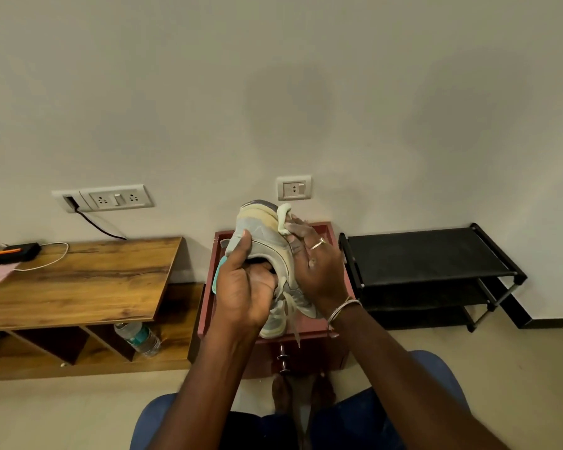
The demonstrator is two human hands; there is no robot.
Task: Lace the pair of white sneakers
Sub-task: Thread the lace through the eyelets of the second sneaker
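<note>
left hand (pixel 244 297) grip: clasps sneaker (pixel 260 232) collar | right hand (pixel 320 271) grip: apparently pinches its pale tab (pixel 283 217)

views: one only, the head camera; no second view to overlap with.
position: on the person's head, above the maroon cabinet (pixel 325 228) on its near side.
facing: forward and down, across the cabinet to the wall (pixel 273 92) behind it.
lens: wide-angle, straight edges bow; wooden desk (pixel 78 277) left of the cabinet and black shoe rack (pixel 429 254) right of it both fit in.
range: close. Left hand (pixel 244 290) and right hand (pixel 319 271) grip the sneaker (pixel 264 235) over the cabinet top, mid-frame.
bottom edge: forearms and blue-clad knees (pixel 436 384), near side of the cabinet.
</note>
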